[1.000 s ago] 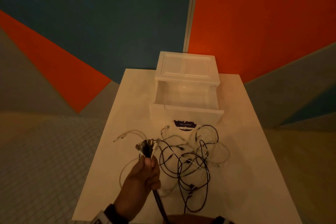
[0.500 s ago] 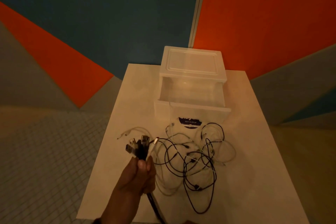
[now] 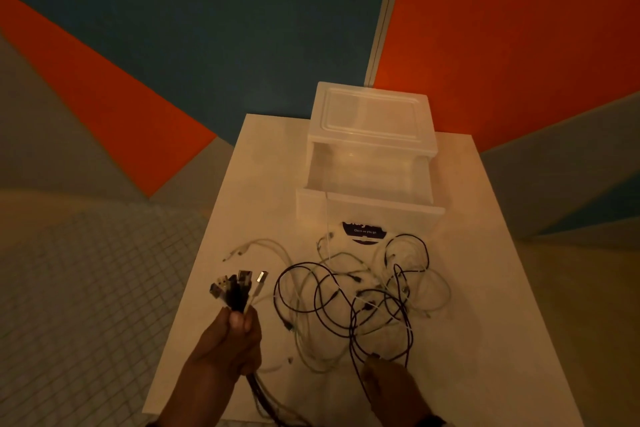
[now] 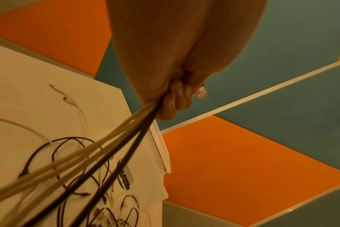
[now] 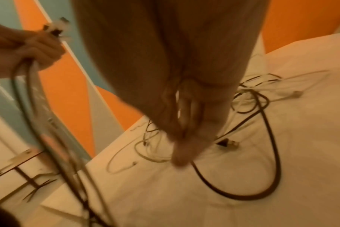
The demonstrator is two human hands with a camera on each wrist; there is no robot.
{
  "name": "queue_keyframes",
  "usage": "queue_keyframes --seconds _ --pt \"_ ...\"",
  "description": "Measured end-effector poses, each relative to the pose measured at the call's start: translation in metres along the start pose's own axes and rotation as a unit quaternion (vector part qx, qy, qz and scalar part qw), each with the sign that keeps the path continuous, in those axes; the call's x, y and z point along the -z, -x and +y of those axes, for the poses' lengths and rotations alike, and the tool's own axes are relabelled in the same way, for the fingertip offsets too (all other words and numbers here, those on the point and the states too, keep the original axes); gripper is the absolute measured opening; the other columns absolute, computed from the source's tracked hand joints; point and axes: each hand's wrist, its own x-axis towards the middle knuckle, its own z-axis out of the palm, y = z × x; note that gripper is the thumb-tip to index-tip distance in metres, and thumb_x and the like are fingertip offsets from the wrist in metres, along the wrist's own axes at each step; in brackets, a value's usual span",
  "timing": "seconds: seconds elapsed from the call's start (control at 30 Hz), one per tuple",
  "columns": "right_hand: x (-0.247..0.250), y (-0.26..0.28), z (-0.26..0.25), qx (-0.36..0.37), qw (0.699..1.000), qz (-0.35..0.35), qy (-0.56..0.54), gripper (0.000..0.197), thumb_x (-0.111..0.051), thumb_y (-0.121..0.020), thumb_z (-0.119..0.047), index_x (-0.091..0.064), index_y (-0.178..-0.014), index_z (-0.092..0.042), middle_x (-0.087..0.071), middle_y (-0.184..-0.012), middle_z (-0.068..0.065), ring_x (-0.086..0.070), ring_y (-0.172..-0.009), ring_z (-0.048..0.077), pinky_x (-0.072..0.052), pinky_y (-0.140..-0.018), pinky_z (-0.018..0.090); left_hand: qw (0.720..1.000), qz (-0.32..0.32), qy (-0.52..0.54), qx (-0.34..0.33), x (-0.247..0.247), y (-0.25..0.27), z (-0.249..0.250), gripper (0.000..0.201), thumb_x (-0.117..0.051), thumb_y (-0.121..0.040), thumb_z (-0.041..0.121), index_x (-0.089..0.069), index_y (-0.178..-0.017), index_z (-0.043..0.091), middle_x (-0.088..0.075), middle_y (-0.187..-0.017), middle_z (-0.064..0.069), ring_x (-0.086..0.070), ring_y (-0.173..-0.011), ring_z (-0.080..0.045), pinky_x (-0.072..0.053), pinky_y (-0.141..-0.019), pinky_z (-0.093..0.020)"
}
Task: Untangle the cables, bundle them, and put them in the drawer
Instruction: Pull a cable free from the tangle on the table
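Change: the right hand (image 3: 393, 386), out of the head view a moment ago, is now down at the near edge of the tangle.
Left grip: the left hand (image 3: 230, 345) stays clenched round the gathered cable ends (image 3: 239, 288), plugs fanning above the fist, cords trailing below it.
Right grip: blurred; whether it grasps a strand I cannot tell.
Loose cables (image 3: 363, 298): on the table (image 3: 467, 322), right of the left grip, between it and the open drawer (image 3: 367, 208).
Meaning: untangling probably resumes; bundling not yet done.
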Motion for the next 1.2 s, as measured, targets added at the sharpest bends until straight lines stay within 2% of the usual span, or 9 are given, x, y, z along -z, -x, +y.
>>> queue_keyframes --seconds 0.23,0.4,0.5,0.6,0.73,0.83,0.97,1.1,1.2 --pt "-0.011 -0.042 0.011 -0.005 0.991 0.116 0.061 0.033 -0.041 -0.095 -0.023 -0.054 -0.126 -0.021 -0.053 -0.130 0.000 -0.053 -0.120 0.021 -0.042 -0.099 0.028 1.000 0.002 -0.008 0.005 0.001 -0.003 0.001 0.032 -0.044 -0.078 0.028 -0.059 -0.052 0.017 -0.032 -0.051 0.002 -0.021 -0.038 -0.006 -0.026 -0.037 -0.018" --pt "0.016 -0.045 0.010 0.031 0.983 0.176 -0.037 0.017 -0.048 -0.094 -0.013 -0.064 -0.095 -0.020 -0.060 -0.101 0.002 -0.059 -0.096 0.021 -0.041 -0.077 0.016 1.000 0.009 -0.011 -0.010 -0.005 -0.002 0.011 0.040 -0.049 -0.091 0.021 -0.059 -0.052 0.017 -0.031 -0.052 0.002 -0.022 -0.038 -0.006 -0.026 -0.036 -0.018" --pt "0.075 -0.020 -0.004 0.077 0.941 0.250 -0.215 0.026 -0.056 -0.093 -0.005 -0.058 -0.073 -0.022 -0.062 -0.072 -0.001 -0.057 -0.068 0.014 -0.043 -0.065 0.018 0.999 0.009 -0.012 -0.040 0.000 0.000 0.018 0.030 -0.051 -0.085 0.023 -0.059 -0.057 0.018 -0.034 -0.053 0.003 -0.025 -0.040 -0.006 -0.027 -0.038 -0.019" --pt "0.144 0.029 -0.031 0.172 0.866 0.237 -0.404 0.009 -0.060 -0.089 -0.014 -0.063 -0.084 -0.007 -0.066 -0.075 0.010 -0.053 -0.061 0.012 -0.043 -0.056 0.022 0.999 0.011 -0.012 -0.043 0.002 -0.001 0.022 0.026 -0.050 -0.081 0.026 -0.058 -0.058 0.017 -0.032 -0.055 0.003 -0.023 -0.042 -0.006 -0.025 -0.039 -0.019" --pt "0.199 0.067 -0.049 0.229 0.803 0.146 -0.530 0.058 -0.082 -0.061 -0.048 -0.064 -0.099 -0.009 -0.069 -0.080 0.015 -0.061 -0.073 0.022 -0.048 -0.061 0.027 0.999 -0.005 -0.018 -0.046 -0.007 -0.007 0.018 0.021 -0.054 -0.089 0.019 -0.049 -0.072 0.008 -0.032 -0.057 0.001 -0.023 -0.042 -0.006 -0.026 -0.039 -0.019" --pt "0.199 0.068 -0.056 0.218 0.799 0.160 -0.536 0.072 -0.086 -0.059 -0.045 -0.055 -0.115 -0.013 -0.070 -0.083 0.023 -0.060 -0.074 0.030 -0.049 -0.059 0.026 0.998 -0.028 -0.028 -0.052 -0.023 -0.010 0.012 0.024 -0.056 -0.089 0.019 -0.040 -0.078 0.004 -0.034 -0.055 0.002 -0.024 -0.040 -0.006 -0.027 -0.038 -0.019" --pt "0.189 0.075 -0.071 0.222 0.790 0.163 -0.547 0.046 -0.066 -0.075 -0.008 -0.052 -0.117 -0.016 -0.069 -0.080 0.026 -0.062 -0.067 0.027 -0.050 -0.058 0.027 0.996 -0.056 -0.055 -0.046 -0.048 -0.008 0.007 0.021 -0.045 -0.089 0.023 -0.043 -0.079 0.004 -0.033 -0.057 0.002 -0.025 -0.043 -0.008 -0.026 -0.043 -0.022" --pt "0.180 0.078 -0.082 0.239 0.839 0.160 -0.462 0.015 -0.065 -0.080 0.002 -0.068 -0.093 -0.004 -0.074 -0.081 0.018 -0.070 -0.068 0.025 -0.054 -0.063 0.025 0.994 -0.066 -0.081 -0.044 -0.064 -0.007 0.000 0.022 -0.047 -0.097 0.021 -0.056 -0.096 0.001 -0.044 -0.060 0.003 -0.029 -0.050 -0.009 -0.027 -0.048 -0.024" --pt "0.168 0.074 -0.088 0.231 0.901 0.207 -0.305 0.015 -0.068 -0.084 -0.007 -0.071 -0.081 -0.021 -0.073 -0.068 0.002 -0.068 -0.060 0.015 -0.051 -0.060 0.023 0.994 -0.072 -0.076 -0.042 -0.072 -0.007 -0.003 0.024 -0.048 -0.095 0.021 -0.060 -0.100 0.001 -0.047 -0.065 0.000 -0.029 -0.053 -0.010 -0.027 -0.050 -0.024"
